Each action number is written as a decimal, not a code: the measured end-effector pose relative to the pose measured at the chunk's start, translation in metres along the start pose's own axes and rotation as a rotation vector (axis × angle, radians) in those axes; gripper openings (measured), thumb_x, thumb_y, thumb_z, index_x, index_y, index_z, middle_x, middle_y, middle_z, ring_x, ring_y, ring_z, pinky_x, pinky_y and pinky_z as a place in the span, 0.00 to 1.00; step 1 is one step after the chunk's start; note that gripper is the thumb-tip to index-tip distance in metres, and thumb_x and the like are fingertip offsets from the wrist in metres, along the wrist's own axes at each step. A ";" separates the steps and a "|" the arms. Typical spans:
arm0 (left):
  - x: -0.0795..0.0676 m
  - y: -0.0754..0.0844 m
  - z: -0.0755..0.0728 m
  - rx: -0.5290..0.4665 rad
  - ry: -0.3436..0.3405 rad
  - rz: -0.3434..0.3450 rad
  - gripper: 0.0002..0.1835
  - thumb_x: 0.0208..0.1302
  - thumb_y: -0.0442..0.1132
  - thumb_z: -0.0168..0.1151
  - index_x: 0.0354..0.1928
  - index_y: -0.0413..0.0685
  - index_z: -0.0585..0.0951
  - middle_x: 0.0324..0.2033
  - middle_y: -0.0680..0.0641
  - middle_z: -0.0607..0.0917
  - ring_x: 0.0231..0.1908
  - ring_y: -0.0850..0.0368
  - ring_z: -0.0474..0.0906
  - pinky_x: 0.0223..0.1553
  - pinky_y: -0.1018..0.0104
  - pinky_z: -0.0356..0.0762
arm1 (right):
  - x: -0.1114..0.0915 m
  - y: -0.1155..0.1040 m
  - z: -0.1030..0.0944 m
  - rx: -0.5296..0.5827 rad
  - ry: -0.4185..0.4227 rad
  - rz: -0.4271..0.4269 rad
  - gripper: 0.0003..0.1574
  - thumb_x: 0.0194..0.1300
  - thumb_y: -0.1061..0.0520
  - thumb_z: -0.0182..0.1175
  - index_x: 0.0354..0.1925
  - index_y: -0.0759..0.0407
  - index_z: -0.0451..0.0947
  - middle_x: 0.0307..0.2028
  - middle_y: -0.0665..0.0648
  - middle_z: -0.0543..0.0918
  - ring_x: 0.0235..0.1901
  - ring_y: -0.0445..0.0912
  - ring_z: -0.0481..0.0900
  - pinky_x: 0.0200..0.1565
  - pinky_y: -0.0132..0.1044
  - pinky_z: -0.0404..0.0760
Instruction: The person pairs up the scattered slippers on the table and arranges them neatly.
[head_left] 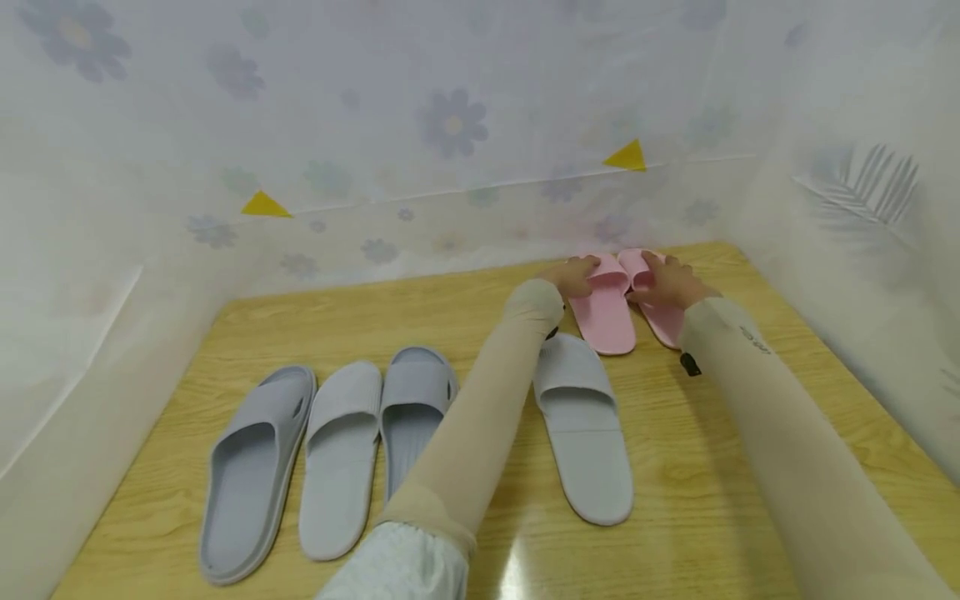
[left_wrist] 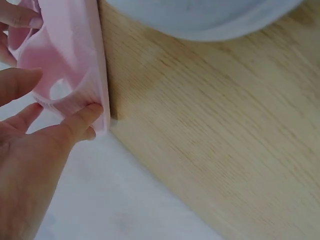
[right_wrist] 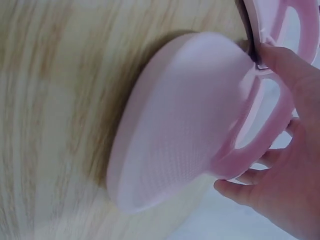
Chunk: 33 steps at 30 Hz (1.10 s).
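Two pink slippers stand side by side at the back right of the wooden board, toes toward the back wall. At the left pink slipper (head_left: pixel 603 321), my left hand (head_left: pixel 572 277) rests its fingers along the strap's outer side. The left wrist view shows the fingertips touching that edge, with the thumb raised apart. My right hand (head_left: pixel 673 283) grips the right pink slipper (right_wrist: pixel 180 120) across its strap. Its thumb lies on the inner side, between the two slippers, and its fingers are on the outer side, partly hidden.
A light grey slipper (head_left: pixel 588 450) lies in front of the pink pair. Farther left stand a blue-grey slide (head_left: pixel 243 475), another light grey slipper (head_left: pixel 337 492) and a second blue-grey slide (head_left: pixel 412 425), partly behind my left forearm. Patterned sheeting (head_left: pixel 375 225) surrounds the wooden board (head_left: pixel 352 312).
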<state>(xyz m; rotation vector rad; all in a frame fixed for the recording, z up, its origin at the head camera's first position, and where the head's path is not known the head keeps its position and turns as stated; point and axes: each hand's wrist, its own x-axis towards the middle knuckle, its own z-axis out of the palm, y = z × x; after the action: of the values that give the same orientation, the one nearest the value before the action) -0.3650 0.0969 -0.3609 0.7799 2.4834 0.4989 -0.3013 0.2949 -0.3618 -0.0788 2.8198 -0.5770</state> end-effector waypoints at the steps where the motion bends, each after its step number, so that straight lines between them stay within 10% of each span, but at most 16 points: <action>1: 0.004 -0.003 0.000 0.013 0.000 -0.011 0.33 0.73 0.43 0.42 0.76 0.56 0.46 0.74 0.54 0.48 0.73 0.60 0.36 0.69 0.69 0.42 | 0.001 0.000 0.000 0.003 -0.004 -0.003 0.58 0.66 0.41 0.57 0.74 0.63 0.34 0.67 0.83 0.36 0.63 0.82 0.38 0.56 0.76 0.48; 7: 0.032 -0.029 -0.013 0.112 0.042 -0.045 0.36 0.70 0.48 0.45 0.76 0.60 0.44 0.74 0.49 0.48 0.73 0.59 0.36 0.65 0.68 0.54 | 0.003 0.006 -0.001 -0.038 0.062 -0.084 0.52 0.66 0.46 0.57 0.72 0.70 0.42 0.64 0.86 0.43 0.61 0.81 0.43 0.56 0.75 0.48; 9: 0.008 -0.024 -0.026 0.120 0.049 -0.014 0.34 0.72 0.44 0.45 0.76 0.57 0.47 0.73 0.48 0.50 0.73 0.58 0.39 0.65 0.66 0.54 | 0.001 0.009 -0.003 -0.061 0.120 -0.115 0.47 0.66 0.48 0.56 0.70 0.72 0.47 0.63 0.86 0.47 0.60 0.81 0.47 0.55 0.74 0.51; 11: -0.050 0.005 -0.045 0.142 0.020 -0.009 0.31 0.74 0.39 0.44 0.75 0.49 0.49 0.74 0.46 0.51 0.73 0.54 0.41 0.68 0.63 0.50 | -0.002 0.012 -0.005 -0.074 0.178 -0.141 0.44 0.67 0.50 0.54 0.69 0.73 0.50 0.62 0.85 0.51 0.59 0.80 0.49 0.54 0.73 0.54; 16: -0.113 0.012 -0.062 0.226 0.042 0.095 0.28 0.73 0.35 0.45 0.72 0.41 0.56 0.71 0.41 0.58 0.71 0.48 0.49 0.68 0.60 0.51 | -0.019 0.003 -0.007 -0.059 0.267 -0.184 0.38 0.67 0.54 0.52 0.67 0.72 0.55 0.60 0.83 0.57 0.58 0.78 0.55 0.53 0.70 0.60; 18: -0.115 -0.002 -0.059 0.272 0.055 0.127 0.28 0.73 0.37 0.47 0.72 0.42 0.56 0.70 0.41 0.60 0.70 0.48 0.53 0.68 0.58 0.53 | -0.029 -0.006 -0.005 -0.038 0.289 -0.198 0.35 0.67 0.55 0.51 0.66 0.72 0.58 0.60 0.81 0.59 0.58 0.76 0.57 0.54 0.68 0.61; 22: -0.165 -0.008 -0.050 0.325 0.076 0.112 0.30 0.73 0.39 0.49 0.73 0.42 0.55 0.66 0.38 0.65 0.65 0.45 0.62 0.64 0.56 0.61 | -0.053 -0.027 0.007 -0.008 0.326 -0.277 0.31 0.68 0.57 0.54 0.64 0.73 0.63 0.58 0.79 0.65 0.56 0.71 0.63 0.52 0.65 0.65; 33: -0.278 -0.064 -0.013 0.246 0.257 -0.099 0.30 0.72 0.37 0.50 0.71 0.36 0.57 0.62 0.29 0.64 0.61 0.32 0.61 0.56 0.44 0.67 | -0.114 -0.085 0.059 0.037 0.271 -0.426 0.31 0.69 0.54 0.57 0.62 0.72 0.66 0.53 0.75 0.71 0.50 0.66 0.71 0.49 0.57 0.73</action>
<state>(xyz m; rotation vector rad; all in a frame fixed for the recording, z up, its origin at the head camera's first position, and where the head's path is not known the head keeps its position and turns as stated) -0.2002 -0.1237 -0.2868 0.7180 2.8452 0.2752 -0.1756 0.2060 -0.3532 -0.6524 3.0676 -0.7798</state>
